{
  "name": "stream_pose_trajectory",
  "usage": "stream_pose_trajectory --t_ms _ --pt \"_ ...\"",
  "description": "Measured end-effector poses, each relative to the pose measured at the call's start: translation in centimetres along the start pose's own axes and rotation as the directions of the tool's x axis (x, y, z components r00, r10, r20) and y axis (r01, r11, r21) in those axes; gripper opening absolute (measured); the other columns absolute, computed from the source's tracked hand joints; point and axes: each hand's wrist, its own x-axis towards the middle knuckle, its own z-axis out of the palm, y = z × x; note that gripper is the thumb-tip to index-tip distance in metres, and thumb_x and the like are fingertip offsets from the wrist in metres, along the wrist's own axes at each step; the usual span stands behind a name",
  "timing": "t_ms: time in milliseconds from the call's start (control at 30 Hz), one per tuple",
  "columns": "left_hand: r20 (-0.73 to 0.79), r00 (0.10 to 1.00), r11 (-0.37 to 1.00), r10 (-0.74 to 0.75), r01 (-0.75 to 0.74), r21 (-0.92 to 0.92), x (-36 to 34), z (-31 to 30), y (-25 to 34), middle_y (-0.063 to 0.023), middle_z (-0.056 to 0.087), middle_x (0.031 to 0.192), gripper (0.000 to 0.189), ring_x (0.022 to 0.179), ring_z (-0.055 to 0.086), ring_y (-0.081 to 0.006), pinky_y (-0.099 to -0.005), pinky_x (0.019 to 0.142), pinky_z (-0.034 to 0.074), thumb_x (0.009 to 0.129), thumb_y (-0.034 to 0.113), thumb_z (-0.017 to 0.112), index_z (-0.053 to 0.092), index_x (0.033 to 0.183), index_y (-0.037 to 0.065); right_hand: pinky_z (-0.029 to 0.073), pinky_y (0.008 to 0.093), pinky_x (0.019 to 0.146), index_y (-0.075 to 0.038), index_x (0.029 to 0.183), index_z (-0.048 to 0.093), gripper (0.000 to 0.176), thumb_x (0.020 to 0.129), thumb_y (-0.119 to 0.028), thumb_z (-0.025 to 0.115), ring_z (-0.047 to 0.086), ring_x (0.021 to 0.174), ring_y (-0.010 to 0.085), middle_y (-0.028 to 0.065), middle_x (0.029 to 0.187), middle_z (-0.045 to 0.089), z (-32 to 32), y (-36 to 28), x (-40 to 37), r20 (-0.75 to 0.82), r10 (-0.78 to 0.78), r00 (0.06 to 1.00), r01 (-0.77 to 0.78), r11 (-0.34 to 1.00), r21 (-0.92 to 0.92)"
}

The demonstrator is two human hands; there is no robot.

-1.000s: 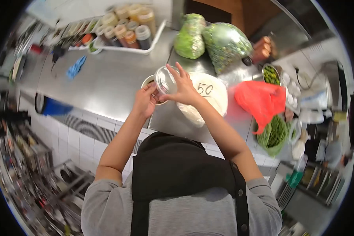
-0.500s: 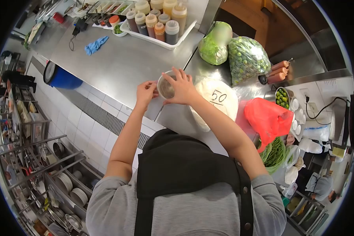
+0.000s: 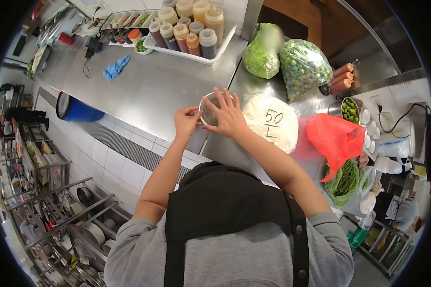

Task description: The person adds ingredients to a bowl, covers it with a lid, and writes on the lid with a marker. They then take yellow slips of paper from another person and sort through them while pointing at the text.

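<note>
Over the steel counter [image 3: 143, 71], my right hand [image 3: 231, 119] has moved in since a second ago, spread wide, gripping nothing, across the round container [image 3: 201, 102] standing there and its clear lid [image 3: 209, 115]. My left hand's [image 3: 187, 122] fingertips meet the rim, grip unclear; I'd press evenly all round.

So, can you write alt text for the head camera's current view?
A person's spread right hand covers part of a round container, with the left hand at its side, over a steel counter. Nearby are a pale bag marked 50, a red bag and a tray of bottles.
</note>
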Motion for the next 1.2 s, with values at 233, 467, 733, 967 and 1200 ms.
stream_pose_trajectory --t_ms 233,467,733,967,1200 --pt "0.043 0.92 0.728 0.39 -0.337 0.597 2.2 0.6 0.8 -0.0154 0.068 0.103 0.032 0.096 0.066 -0.0274 -0.04 0.085 0.056 0.091 0.012 0.069 0.067 0.121 0.002 0.027 0.0568 0.116 -0.024 0.156 0.032 0.09 0.082 -0.063 0.067 0.028 0.146 0.041 0.0221 0.158 0.031 0.0 2.6 0.0 0.026 0.084 0.996 -0.087 0.934 0.347" --pt "0.432 0.759 0.051 0.488 -0.518 0.854 -1.4 7.6 3.5 -0.0219 0.028 0.159 0.077 0.147 0.026 -0.0384 -0.0574 0.116 0.024 0.092 0.056 0.058 0.038 0.152 0.013 0.042 0.0401 0.106 -0.004 0.145 0.045 0.065 0.09 -0.024 0.072 0.058 0.124 0.0325 0.0181 0.135 0.06 -8.7 9.9 -15.4 -0.398 0.594 0.699 -0.181 0.685 0.705" --pt "0.317 0.762 0.086 0.564 -0.436 0.896 -0.7 9.2 -0.4 -0.0233 0.036 0.153 0.091 0.144 0.031 -0.0356 -0.0533 0.114 0.027 0.092 0.063 0.055 0.033 0.149 -0.005 0.05 0.0364 0.095 -0.005 0.143 0.048 0.059 0.09 -0.012 0.071 0.067 0.104 0.025 0.0142 0.125 0.066 -12.2 7.9 -36.3 -0.261 0.746 0.613 -0.398 0.577 0.714" --pt "-0.223 0.96 0.977 0.167 -0.192 -0.094 8.7 2.3 -3.7 -0.0101 0.074 0.092 0.04 0.083 0.066 -0.0198 -0.0326 0.077 0.051 0.098 0.034 0.061 0.074 0.107 -0.002 0.05 0.037 0.093 -0.005 0.135 0.057 0.051 0.087 -0.013 0.073 0.067 0.1 0.0253 0.0134 0.122 0.068 -14.0 10.3 -42.5 -0.236 0.707 0.667 -0.369 0.588 0.72" --pt "-0.093 0.938 0.824 0.333 -0.242 0.512 4.0 6.3 2.4 -0.0077 0.074 0.087 0.03 0.078 0.064 -0.0119 -0.028 0.074 0.05 0.087 0.023 0.077 0.076 0.1 -0.004 0.05 0.0372 0.089 -0.005 0.123 0.066 0.038 0.086 -0.01 0.074 0.064 0.098 0.0268 0.0123 0.109 0.069 -17.8 17.1 -49.5 -0.196 0.622 0.758 -0.452 0.717 0.53"
